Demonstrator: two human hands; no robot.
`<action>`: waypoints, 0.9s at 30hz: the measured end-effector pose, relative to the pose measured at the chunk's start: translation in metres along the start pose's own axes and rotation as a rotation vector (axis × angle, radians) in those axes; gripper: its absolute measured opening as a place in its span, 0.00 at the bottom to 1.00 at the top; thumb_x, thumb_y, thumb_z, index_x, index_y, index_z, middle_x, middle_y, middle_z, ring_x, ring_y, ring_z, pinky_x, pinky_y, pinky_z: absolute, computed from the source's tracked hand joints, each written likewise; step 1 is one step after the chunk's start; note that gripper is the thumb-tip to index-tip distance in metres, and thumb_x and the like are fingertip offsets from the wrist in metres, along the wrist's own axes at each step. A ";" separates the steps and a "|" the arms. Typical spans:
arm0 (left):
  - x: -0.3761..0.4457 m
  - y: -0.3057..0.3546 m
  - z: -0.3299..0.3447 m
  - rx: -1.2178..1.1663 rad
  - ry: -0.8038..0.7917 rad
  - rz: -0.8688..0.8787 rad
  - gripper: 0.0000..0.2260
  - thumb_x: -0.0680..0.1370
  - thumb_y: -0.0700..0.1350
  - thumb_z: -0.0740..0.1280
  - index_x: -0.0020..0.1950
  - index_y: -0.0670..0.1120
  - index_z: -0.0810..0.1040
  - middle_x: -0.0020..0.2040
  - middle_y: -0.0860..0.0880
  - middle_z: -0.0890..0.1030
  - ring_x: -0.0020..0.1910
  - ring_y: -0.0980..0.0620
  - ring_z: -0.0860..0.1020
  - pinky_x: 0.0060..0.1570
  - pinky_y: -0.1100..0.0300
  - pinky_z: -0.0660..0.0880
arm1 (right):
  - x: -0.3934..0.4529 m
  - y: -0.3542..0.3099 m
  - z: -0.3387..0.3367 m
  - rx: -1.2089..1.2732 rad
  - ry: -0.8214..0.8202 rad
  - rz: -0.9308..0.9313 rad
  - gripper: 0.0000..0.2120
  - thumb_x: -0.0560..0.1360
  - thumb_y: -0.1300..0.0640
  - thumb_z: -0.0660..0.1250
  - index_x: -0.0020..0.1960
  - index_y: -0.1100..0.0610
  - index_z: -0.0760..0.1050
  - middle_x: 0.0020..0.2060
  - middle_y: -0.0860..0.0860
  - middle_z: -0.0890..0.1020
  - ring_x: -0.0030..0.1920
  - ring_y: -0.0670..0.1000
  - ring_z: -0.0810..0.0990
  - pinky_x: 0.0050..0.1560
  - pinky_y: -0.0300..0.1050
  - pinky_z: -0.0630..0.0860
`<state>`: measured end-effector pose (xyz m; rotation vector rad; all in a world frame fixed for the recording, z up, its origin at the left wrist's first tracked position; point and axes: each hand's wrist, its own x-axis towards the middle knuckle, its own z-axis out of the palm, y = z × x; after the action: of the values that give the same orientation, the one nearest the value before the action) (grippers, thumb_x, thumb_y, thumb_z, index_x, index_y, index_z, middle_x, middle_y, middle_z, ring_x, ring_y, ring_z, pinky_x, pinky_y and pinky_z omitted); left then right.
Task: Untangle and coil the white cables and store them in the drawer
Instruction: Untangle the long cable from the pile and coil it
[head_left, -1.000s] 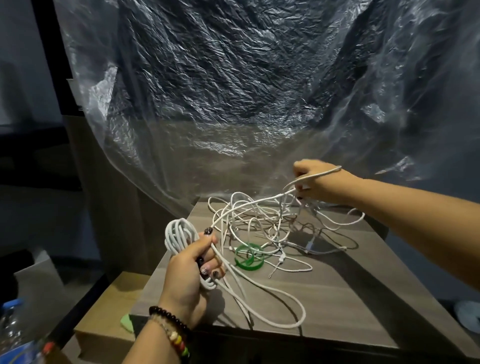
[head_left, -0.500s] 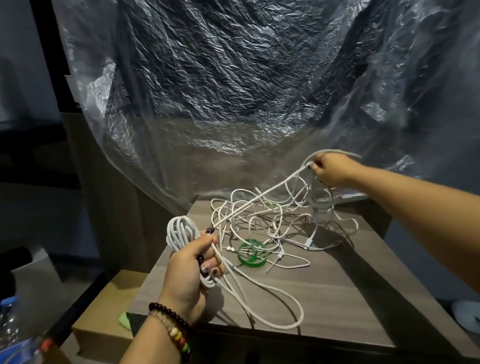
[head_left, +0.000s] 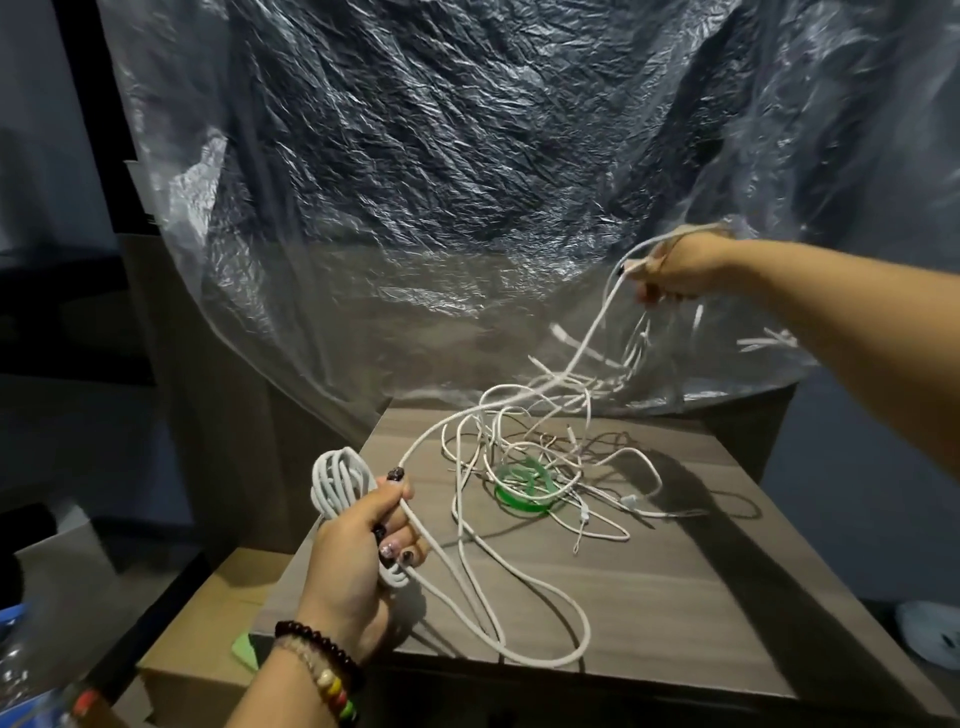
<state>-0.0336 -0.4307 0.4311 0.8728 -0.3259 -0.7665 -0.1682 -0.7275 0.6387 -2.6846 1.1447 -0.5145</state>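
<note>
Right hand (head_left: 675, 267) blurred, gripping raised cable (head_left: 597, 332); left hand (head_left: 358, 551) clutches coil (head_left: 337, 480)

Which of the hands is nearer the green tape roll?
Left. The left hand holds the coil just left of the green tape roll at table level; the right hand is raised well above and right of it, pulling cable.

Left hand (head_left: 358, 540) sits low and near, fingers curled in a closed grip; right hand (head_left: 680, 267), arm outstretched, is raised, fist closed.
</note>
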 end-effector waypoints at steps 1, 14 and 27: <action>-0.001 -0.001 0.002 0.030 0.020 -0.006 0.09 0.80 0.39 0.58 0.41 0.41 0.73 0.25 0.52 0.61 0.20 0.58 0.60 0.21 0.65 0.61 | -0.004 -0.002 0.008 -0.101 -0.079 0.006 0.19 0.79 0.46 0.63 0.39 0.58 0.82 0.25 0.50 0.79 0.28 0.50 0.73 0.31 0.39 0.70; -0.014 -0.004 0.029 0.734 0.267 0.464 0.09 0.76 0.37 0.67 0.50 0.50 0.81 0.37 0.43 0.79 0.33 0.46 0.76 0.33 0.53 0.76 | -0.069 -0.011 0.099 -0.451 -0.478 -0.426 0.15 0.71 0.54 0.71 0.57 0.52 0.80 0.36 0.45 0.78 0.37 0.46 0.75 0.37 0.36 0.67; -0.025 -0.007 0.036 0.744 0.117 0.635 0.09 0.75 0.32 0.66 0.47 0.45 0.80 0.33 0.43 0.78 0.30 0.54 0.75 0.28 0.69 0.74 | -0.060 0.028 0.134 -0.586 -0.341 -0.347 0.07 0.73 0.58 0.64 0.47 0.47 0.77 0.54 0.50 0.75 0.53 0.55 0.77 0.51 0.51 0.76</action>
<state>-0.0743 -0.4356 0.4494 1.4034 -0.7635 0.0252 -0.1743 -0.6990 0.4919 -3.3093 0.8265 0.2930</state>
